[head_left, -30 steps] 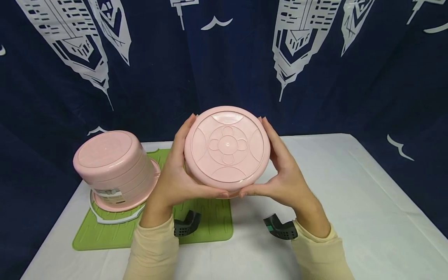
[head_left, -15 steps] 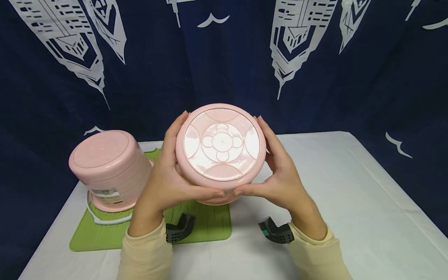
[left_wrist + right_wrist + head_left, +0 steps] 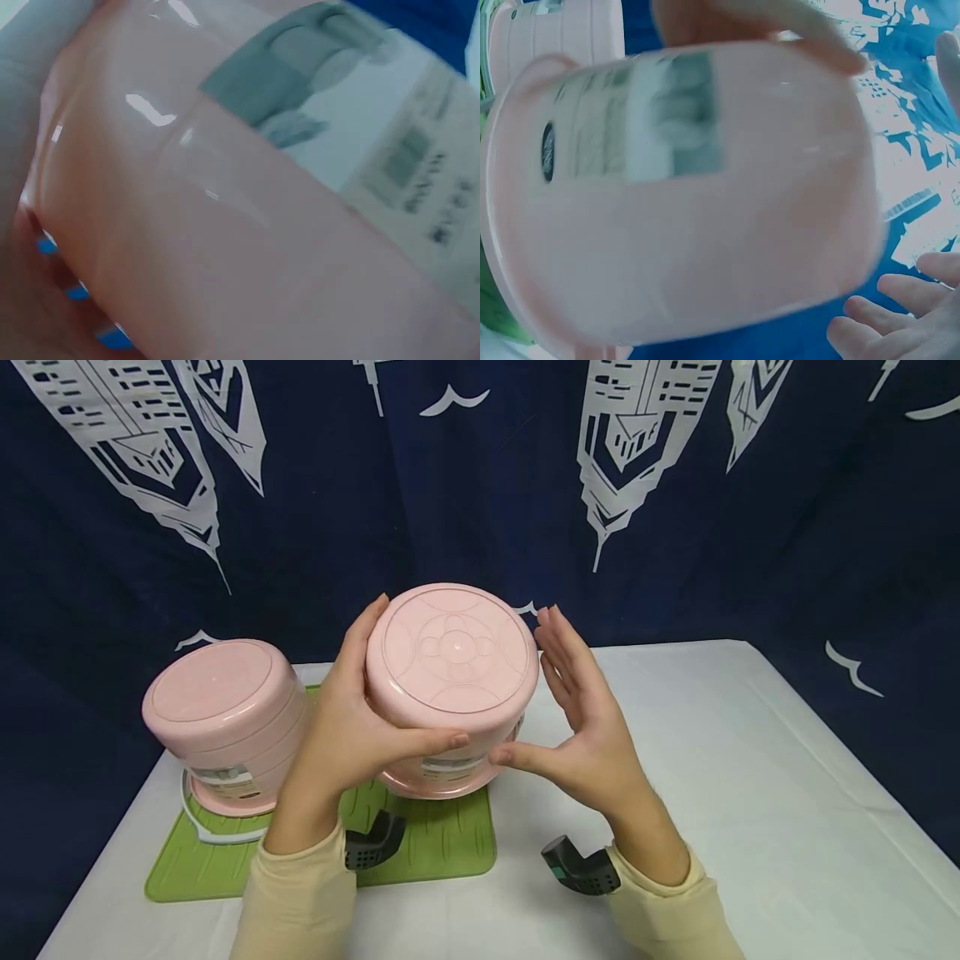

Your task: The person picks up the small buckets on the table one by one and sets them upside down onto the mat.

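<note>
A pink plastic bucket (image 3: 453, 652) is upside down in the middle of the head view, its flower-patterned base tilted toward me and its rim low. My left hand (image 3: 352, 718) grips its left side, thumb across the front and fingers round the back. Smooth pink wall and a paper label (image 3: 337, 112) fill the left wrist view. To the right, my right hand (image 3: 588, 727) has straight, spread fingers, set off from the bucket's side. The right wrist view shows those fingers (image 3: 870, 319) apart from the bucket wall (image 3: 780, 202).
Another pink bucket (image 3: 225, 718) stands upside down at the left on a green mat (image 3: 442, 847), its pale handle (image 3: 217, 837) lying at the front. Under the mat is a table (image 3: 750, 827) with a white cover. A dark blue patterned curtain (image 3: 480, 510) hangs behind.
The bucket has moved left and tipped, so more of its front wall and label shows. My right hand has let go and come away from it; the left keeps its grip.
</note>
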{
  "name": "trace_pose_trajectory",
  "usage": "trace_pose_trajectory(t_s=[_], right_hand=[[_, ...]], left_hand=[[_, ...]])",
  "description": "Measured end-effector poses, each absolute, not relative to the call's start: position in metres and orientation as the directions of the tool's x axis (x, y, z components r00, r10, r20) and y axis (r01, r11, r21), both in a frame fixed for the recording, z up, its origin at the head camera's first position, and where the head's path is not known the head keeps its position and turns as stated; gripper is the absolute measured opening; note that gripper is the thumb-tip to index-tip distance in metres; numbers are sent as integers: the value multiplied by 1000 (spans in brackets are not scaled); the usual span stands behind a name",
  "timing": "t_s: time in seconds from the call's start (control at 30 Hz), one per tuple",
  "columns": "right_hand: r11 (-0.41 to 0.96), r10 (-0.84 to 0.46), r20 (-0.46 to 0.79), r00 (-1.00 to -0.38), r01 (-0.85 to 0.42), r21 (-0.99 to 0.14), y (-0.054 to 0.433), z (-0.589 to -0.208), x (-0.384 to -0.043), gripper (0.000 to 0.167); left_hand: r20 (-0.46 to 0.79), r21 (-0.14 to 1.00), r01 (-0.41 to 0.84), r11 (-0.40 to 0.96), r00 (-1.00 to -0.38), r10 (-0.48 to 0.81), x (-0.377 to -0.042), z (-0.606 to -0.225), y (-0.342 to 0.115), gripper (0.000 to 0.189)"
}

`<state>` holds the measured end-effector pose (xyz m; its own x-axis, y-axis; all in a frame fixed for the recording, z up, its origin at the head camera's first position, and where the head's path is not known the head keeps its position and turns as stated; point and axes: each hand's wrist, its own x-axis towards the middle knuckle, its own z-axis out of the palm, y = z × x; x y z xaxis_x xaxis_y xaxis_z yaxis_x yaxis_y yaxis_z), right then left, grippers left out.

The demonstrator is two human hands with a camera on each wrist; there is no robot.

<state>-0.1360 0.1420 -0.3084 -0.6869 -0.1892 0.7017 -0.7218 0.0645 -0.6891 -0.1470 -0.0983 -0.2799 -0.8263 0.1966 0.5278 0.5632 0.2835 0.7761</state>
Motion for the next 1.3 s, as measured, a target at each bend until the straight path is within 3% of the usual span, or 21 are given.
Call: trace_pose_trajectory(t_s=[0.2,0.47,0.73,1.1,1.3], right_hand=[[107,-190,677,-711,-701,-705,147,-309,-138,118],[177,-157,622,-767,-641,-747,154,-310,-139,115],[232,-149,572,-807,-591,-773,154,-312,-139,106],[251,-178,556,-812,-584,-772,154,-317,-140,100],[384,-181,524,-832,-551,-741,154,-326,-147,96]], left_hand=[[475,809,502,307,-865,162,-189,-312,-109,135],[354,900,379,215,-924,147,-221,-347,-129,125],[311,914,333,230,-942,126,-227,-368,-141,125],[223,940,255,224,-962,159,-228,-371,-159,120],[151,953,199,229,-966,210,-229,-363,-161,123]])
